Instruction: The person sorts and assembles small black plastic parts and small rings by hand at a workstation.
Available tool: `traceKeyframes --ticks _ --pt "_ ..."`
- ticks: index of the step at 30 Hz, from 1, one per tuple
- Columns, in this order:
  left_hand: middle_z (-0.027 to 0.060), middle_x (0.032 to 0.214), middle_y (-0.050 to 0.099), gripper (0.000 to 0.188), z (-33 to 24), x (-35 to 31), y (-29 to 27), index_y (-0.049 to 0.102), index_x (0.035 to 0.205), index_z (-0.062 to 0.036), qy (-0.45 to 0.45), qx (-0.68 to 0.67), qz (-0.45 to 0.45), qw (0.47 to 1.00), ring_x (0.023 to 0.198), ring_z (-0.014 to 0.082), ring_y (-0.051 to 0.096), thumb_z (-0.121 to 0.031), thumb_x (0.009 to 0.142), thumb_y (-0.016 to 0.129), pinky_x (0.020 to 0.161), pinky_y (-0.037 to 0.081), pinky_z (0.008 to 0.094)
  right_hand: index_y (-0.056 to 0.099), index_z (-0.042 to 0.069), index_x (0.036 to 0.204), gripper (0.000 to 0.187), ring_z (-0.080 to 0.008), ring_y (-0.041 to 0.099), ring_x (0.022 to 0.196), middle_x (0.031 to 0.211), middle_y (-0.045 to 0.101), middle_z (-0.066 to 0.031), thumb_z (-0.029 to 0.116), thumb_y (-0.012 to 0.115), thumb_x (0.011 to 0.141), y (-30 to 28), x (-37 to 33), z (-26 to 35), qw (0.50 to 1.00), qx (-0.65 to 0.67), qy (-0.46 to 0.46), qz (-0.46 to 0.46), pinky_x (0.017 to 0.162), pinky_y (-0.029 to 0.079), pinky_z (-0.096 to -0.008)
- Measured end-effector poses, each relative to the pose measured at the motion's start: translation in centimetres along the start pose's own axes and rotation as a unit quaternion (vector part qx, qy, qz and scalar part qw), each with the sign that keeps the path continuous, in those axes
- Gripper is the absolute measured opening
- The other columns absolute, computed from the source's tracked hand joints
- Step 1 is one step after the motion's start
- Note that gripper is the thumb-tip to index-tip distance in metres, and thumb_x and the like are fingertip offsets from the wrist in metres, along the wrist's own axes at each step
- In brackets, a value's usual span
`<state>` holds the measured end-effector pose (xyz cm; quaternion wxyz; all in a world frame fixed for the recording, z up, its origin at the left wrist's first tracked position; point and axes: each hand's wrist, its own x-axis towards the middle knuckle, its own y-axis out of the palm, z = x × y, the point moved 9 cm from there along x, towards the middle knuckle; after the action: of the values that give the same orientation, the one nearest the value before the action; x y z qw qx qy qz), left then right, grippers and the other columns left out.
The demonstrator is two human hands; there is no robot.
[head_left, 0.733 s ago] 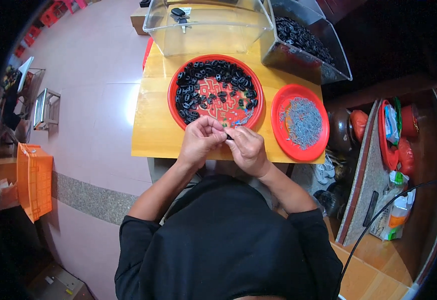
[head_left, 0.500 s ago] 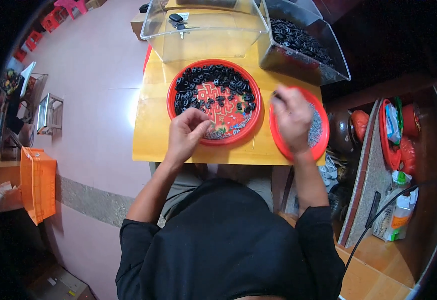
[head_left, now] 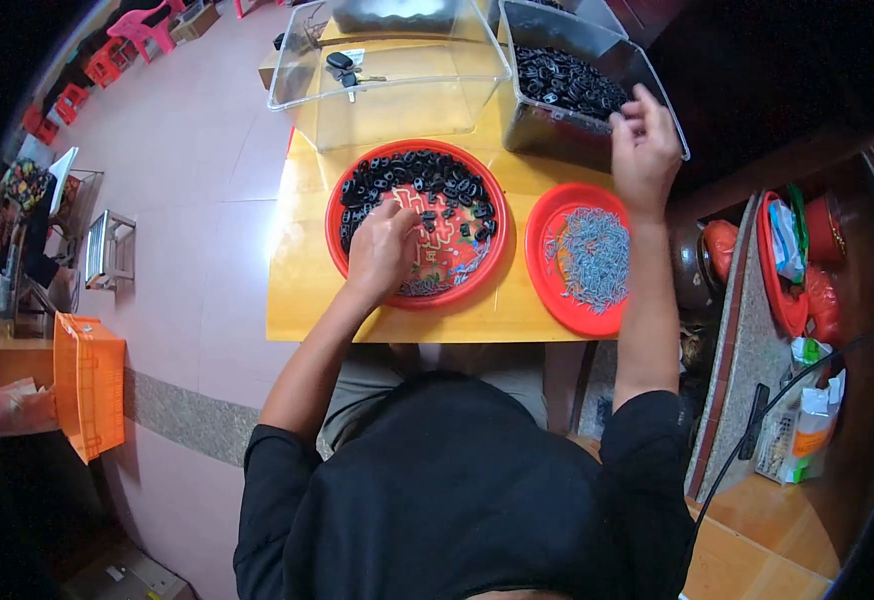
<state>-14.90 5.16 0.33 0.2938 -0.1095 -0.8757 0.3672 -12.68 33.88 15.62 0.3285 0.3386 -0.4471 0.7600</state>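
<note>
My left hand [head_left: 382, 248] is over a round red tray [head_left: 502, 225], its fingers bent down and drawn together among the parts. Whatever they pinch is hidden. Small black plastic pieces with holes [head_left: 427, 165] fill the tray's far and left sides. Silver screws [head_left: 427, 287] lie along its near edge. At the near right corner of a clear plastic bin [head_left: 557, 125], my right hand [head_left: 647, 150] hangs with fingers loosely apart and nothing visible in them. More black pieces [head_left: 572, 80] are heaped in that bin. Below my right forearm sits a red plate [head_left: 542, 285] of silver screws [head_left: 594, 255].
A clear plastic box [head_left: 387, 125] stands at the back of the yellow table [head_left: 302, 320], with a car key [head_left: 342, 62] showing in it. An orange crate [head_left: 92, 385] is on the floor at left. Shelves with bags [head_left: 817, 425] flank the right side.
My right hand has gone from above the screw plate up to the black-piece bin. My left hand has shifted slightly inward over the tray. The whole view has tilted a little.
</note>
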Motion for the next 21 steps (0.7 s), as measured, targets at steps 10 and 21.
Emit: traceKeyframes --ticks 10,21 --pt "0.0159 0.08 0.055 0.005 1.5 -1.1 -2.8 0.06 0.08 -0.0017 -0.05 0.038 -0.007 0.998 0.078 0.035 0.056 -0.003 0.075 0.06 0.068 0.046 0.0437 0.059 0.006 0.076 0.004 -0.0316 0.059 0.074 0.079 0.058 -0.0131 0.008 0.056 0.075 11.4 -15.4 9.8 0.917 0.132 -0.103 0.362 0.065 0.049 -0.0418" --pt "0.0143 0.078 0.055 0.006 0.7 -4.1 -4.0 0.059 0.079 -0.0026 -0.051 -0.002 -0.03 0.998 0.074 0.0335 0.057 -0.003 0.074 0.062 0.064 0.046 0.0419 0.06 0.006 0.073 0.011 -0.0292 0.062 0.076 0.078 0.059 -0.0129 0.016 0.065 0.074 17.9 -16.7 10.1 0.919 -0.054 -0.06 0.386 0.065 0.05 -0.0422"
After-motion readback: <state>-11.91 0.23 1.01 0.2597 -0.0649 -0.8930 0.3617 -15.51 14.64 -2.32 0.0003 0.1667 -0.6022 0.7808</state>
